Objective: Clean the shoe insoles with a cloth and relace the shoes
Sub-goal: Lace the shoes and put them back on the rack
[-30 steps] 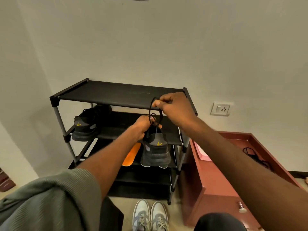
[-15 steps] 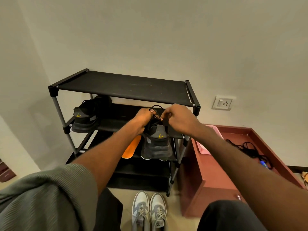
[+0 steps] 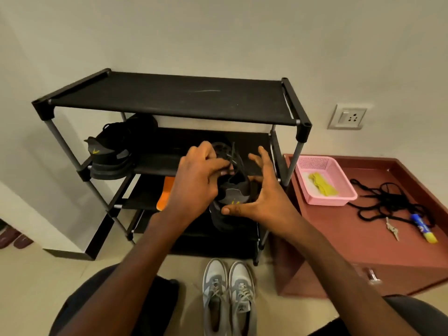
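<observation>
Head view. Black shoe rack [image 3: 169,98] against a pale wall, with fabric shelves on grey poles. Black shoe [image 3: 232,202] with grey heel patch and yellow mark at the front edge of the second shelf, heel toward the camera, sole overhanging the shelf below.

Left hand [image 3: 196,183] over the shoe's opening, fingers curled down at the lace [image 3: 234,156]; appears to pinch it, though the fingertips are blurred and the contact itself cannot be confirmed. Right hand [image 3: 264,195] spread wide, fingers straight and apart, thumb lying across the heel patch, palm beside the shoe's right flank; nothing gripped.

Second black shoe [image 3: 114,151] on the same shelf, far left, heel outward. Orange insole [image 3: 164,195] on the shelf below, partly hidden behind the left wrist.

Reddish-brown cabinet [image 3: 363,251] just beside the rack on the right. On its top: pink basket [image 3: 327,178] holding a yellow cloth [image 3: 321,184]; loose black laces [image 3: 390,202] in a tangle; keys [image 3: 392,230]; blue and yellow tube [image 3: 423,229] touching the tangle's near edge.

Wall socket [image 3: 348,116] above the cabinet. Pair of grey and white sneakers [image 3: 229,297] on the floor in front of the rack, side by side, laced.
</observation>
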A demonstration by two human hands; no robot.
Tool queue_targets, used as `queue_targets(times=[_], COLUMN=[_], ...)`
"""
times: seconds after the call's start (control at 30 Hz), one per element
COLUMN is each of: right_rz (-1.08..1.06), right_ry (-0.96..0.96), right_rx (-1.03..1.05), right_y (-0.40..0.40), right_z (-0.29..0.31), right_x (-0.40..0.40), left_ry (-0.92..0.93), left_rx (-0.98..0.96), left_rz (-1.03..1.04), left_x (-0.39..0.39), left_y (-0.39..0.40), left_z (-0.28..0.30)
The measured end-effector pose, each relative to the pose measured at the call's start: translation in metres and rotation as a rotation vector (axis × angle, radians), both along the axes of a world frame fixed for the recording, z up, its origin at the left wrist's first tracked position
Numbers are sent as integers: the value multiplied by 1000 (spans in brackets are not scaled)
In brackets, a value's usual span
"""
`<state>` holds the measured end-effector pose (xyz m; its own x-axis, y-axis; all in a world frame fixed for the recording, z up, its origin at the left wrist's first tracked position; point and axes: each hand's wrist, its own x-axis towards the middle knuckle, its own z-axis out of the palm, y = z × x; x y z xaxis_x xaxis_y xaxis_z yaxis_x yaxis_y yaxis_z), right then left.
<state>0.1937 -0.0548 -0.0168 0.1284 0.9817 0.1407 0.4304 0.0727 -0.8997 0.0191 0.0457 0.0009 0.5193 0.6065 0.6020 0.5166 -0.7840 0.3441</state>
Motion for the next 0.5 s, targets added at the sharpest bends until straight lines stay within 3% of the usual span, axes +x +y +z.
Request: queue_targets(times=[0.17, 0.43, 0.5], right_rz=[60, 24, 17], right_ry=[-83, -217, -276], right_rx=[74, 109, 146], right_y=[15, 19, 17], right_z=[6, -2, -3], right_x=[3, -5, -7], left_ry=[63, 357, 351], left_rx=[-105, -127, -165], left_rz=[-222, -137, -146], left_x=[-19, -26, -27], left_y=[5, 10, 7], left_z=[9, -6, -9])
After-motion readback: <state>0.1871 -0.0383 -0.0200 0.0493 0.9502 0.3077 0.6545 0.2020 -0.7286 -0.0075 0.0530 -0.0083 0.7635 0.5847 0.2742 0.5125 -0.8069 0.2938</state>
